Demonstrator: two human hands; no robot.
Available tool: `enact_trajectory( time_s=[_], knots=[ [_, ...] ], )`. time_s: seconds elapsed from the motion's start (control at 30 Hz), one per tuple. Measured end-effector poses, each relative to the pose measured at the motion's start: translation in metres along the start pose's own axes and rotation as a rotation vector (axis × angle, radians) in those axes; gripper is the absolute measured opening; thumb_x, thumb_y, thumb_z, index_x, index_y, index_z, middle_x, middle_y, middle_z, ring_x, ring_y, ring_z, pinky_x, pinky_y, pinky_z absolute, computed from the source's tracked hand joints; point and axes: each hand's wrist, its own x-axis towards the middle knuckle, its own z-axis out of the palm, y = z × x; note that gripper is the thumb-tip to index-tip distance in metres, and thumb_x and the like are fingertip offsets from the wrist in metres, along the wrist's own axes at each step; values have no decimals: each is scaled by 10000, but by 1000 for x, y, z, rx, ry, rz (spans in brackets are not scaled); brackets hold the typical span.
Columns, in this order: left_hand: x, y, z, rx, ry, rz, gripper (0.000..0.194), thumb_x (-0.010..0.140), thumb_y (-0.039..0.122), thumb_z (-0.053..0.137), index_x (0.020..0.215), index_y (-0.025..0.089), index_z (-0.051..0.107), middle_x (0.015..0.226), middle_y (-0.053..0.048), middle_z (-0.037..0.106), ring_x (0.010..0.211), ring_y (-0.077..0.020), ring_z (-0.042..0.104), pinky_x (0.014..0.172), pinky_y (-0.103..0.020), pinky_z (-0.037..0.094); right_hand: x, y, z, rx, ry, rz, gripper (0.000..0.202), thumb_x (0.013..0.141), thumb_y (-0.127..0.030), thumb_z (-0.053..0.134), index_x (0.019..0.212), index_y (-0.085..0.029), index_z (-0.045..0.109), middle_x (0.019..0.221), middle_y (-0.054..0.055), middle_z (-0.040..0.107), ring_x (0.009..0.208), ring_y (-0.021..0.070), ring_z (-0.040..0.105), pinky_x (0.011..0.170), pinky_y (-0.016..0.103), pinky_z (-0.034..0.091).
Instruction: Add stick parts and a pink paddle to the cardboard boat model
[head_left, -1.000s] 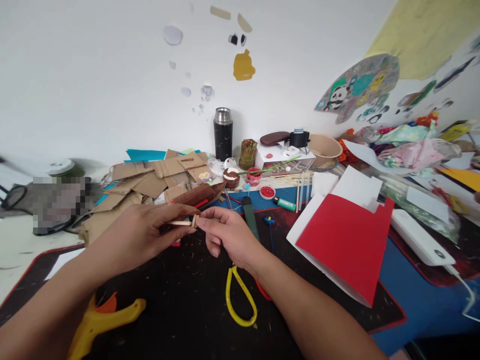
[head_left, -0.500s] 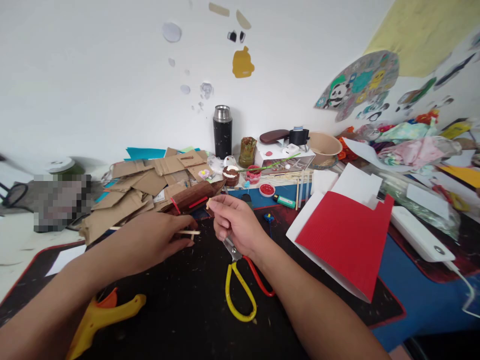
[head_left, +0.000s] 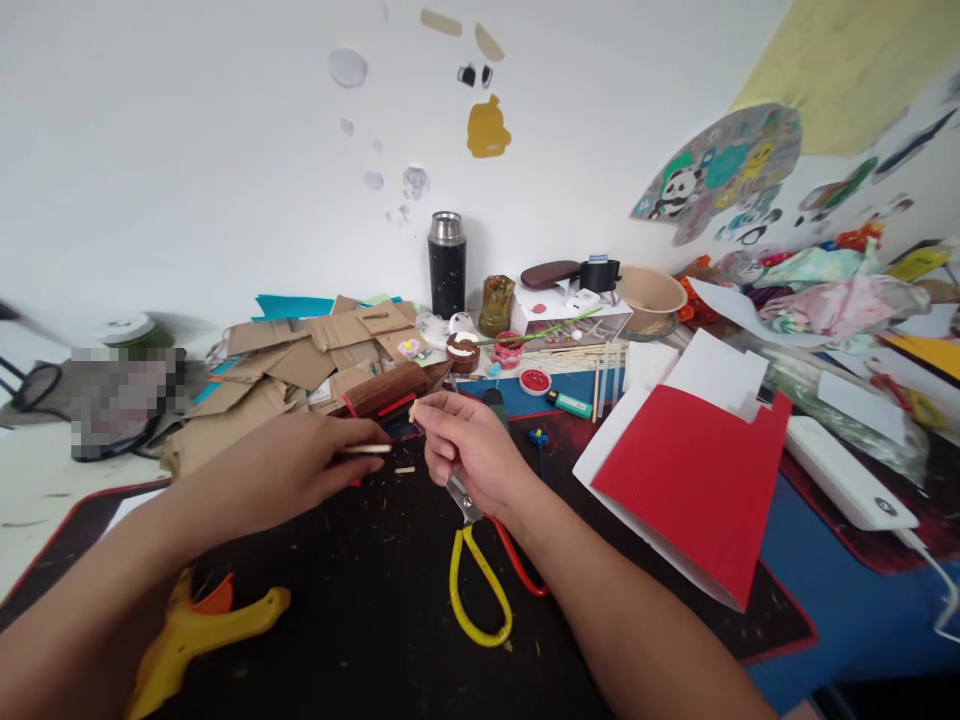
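Note:
My left hand [head_left: 277,462] is closed on a thin, pale wooden stick [head_left: 367,449], whose end sticks out past the fingertips. Just right of it, a short cut-off piece of stick [head_left: 405,470] lies on the black mat [head_left: 360,620]. With thumb and forefinger, my right hand [head_left: 474,440] pinches a small pale wooden piece [head_left: 413,411]. Yellow-and-red-handled scissors [head_left: 469,506] lie below that hand, their blades mostly hidden by it. Under my left forearm is a yellow tool with an orange trigger [head_left: 214,635], like a glue gun.
Cardboard scraps [head_left: 277,355] pile up at the back left, beside a brown wooden-looking cylinder [head_left: 386,390]. Behind stands a black flask [head_left: 448,275]. Red corrugated card [head_left: 690,480] and a white power strip [head_left: 847,475] lie to the right. An open red pot [head_left: 535,381] sits mid-back.
The short piece of stick that was at my left fingertips now lies on the mat. My left hand has shifted slightly left and up; my right hand keeps its pinch.

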Motion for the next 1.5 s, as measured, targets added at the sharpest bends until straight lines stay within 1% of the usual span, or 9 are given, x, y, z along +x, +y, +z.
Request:
enact_trajectory(
  time_s=[0.1,0.2,0.27,0.4,0.57,0.83,1.03,1.33,1.5],
  knots=[
    [-3,-10,-15,-32,168,-141,561,992,726,481,1077,296,830,935,-50,855,807,-278,756,742,-363,526,0,1,0,-9,0,6,485,759,-560,996,945,-227,699,511,-155,484,390,86,429,423,245,334],
    [-5,-15,-27,-60,395,-246,619,934,786,483,1103,289,811,952,-36,851,817,-266,731,780,-350,543,-1,3,1,-19,-7,20,483,757,-564,995,935,-225,700,502,-154,480,388,88,431,421,245,334],
    [-6,-16,-31,-41,441,-304,622,944,769,488,1171,288,810,993,-31,859,825,-263,726,809,-352,549,-1,5,3,-24,-7,20,478,759,-562,994,928,-225,701,499,-154,475,386,88,431,421,245,337],
    [0,-25,-32,10,394,-330,591,975,727,526,1208,252,790,1125,-79,876,891,-291,742,877,-399,562,-1,5,4,-20,-3,8,482,753,-565,998,924,-227,701,497,-152,467,384,87,424,414,241,330],
    [19,-41,-26,-4,274,-210,564,1045,652,546,1300,199,766,1371,-141,846,1158,-337,764,1006,-432,569,-1,1,1,-4,25,-2,513,724,-569,1022,930,-229,698,508,-150,468,396,85,421,417,231,334],
    [39,-38,-18,29,154,-173,635,963,771,533,1141,223,799,1179,-145,871,1060,-355,786,898,-413,562,-2,-2,2,11,11,-15,507,732,-558,1020,924,-232,684,508,-150,468,391,84,424,412,228,322],
    [38,-28,-18,80,181,-213,630,964,751,497,1141,234,810,1183,-155,876,1073,-380,784,913,-436,568,-2,-2,3,-8,9,-18,504,744,-576,1008,922,-237,681,510,-150,463,393,87,417,417,236,331],
    [34,-24,-1,57,275,-316,783,947,725,555,1499,202,743,1398,-192,845,1240,-435,793,1016,-480,600,-2,1,2,-16,1,-20,491,750,-570,998,907,-234,677,513,-149,457,391,84,426,415,234,338],
    [27,-18,3,73,352,-370,729,985,695,569,1523,228,723,1390,-192,849,1182,-434,808,948,-475,601,-2,1,2,-22,5,-7,515,732,-583,1013,908,-231,680,516,-147,456,393,86,427,413,232,343]
  ],
)
